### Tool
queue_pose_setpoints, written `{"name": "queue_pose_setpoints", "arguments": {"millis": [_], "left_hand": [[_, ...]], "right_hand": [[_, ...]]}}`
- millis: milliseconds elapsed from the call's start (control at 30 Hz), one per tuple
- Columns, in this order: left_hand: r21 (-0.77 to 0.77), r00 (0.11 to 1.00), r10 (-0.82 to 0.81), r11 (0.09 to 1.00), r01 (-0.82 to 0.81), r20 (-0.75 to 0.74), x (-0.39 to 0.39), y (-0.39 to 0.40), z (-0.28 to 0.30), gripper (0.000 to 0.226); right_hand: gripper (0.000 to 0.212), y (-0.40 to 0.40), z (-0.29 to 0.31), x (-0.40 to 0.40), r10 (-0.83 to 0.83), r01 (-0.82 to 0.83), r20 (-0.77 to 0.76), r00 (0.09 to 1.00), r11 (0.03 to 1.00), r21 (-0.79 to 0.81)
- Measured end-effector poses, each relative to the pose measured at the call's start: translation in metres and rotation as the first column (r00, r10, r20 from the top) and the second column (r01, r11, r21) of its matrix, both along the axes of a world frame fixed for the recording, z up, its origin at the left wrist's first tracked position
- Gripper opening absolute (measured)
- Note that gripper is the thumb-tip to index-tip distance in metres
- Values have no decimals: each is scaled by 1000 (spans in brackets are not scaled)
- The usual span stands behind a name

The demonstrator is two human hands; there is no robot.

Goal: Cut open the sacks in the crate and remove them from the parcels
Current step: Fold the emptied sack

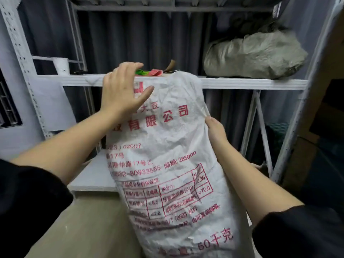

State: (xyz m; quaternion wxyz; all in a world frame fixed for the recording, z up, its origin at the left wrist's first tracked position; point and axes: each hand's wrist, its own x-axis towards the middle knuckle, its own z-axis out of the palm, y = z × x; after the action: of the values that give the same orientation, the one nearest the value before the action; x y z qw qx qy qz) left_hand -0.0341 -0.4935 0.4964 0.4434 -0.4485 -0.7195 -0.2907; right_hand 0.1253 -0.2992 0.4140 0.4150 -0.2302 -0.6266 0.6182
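A large white woven sack (175,155) printed with red text stands upright in front of me, and its top leans against the edge of the middle shelf (242,83). My left hand (123,92) is raised at the sack's upper left corner with its fingers spread and relaxed, reaching over the shelf edge toward a green and red object (149,72) lying there. My right hand (216,129) grips the sack's right edge, with the fingers hidden behind the fabric. The sack's bottom runs out of view.
A grey metal shelving rack (24,58) fills the scene. A bulging grey-green sack (255,54) lies on the middle shelf at right, and a white cup-like object (61,65) stands at left. A lower shelf board (93,175) and a beige surface (89,224) sit below.
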Motion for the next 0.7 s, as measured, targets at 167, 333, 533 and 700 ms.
{"name": "queue_pose_setpoints", "arguments": {"millis": [167,333,533,700], "left_hand": [[269,639,-273,957,106,719,-17,-19,-50,123],[373,-122,-362,785,494,924,-10,-33,-69,107],[496,-31,-519,795,349,854,6,3,-62,16],[571,149,-585,811,131,797,-2,14,-54,21]], "right_hand": [[19,17,25,15,-18,1,-131,991,992,-127],[27,26,47,18,-36,5,-174,984,985,-174],[21,23,54,17,52,-97,-197,979,970,-225],[26,27,37,18,330,-332,137,934,943,-9]]}}
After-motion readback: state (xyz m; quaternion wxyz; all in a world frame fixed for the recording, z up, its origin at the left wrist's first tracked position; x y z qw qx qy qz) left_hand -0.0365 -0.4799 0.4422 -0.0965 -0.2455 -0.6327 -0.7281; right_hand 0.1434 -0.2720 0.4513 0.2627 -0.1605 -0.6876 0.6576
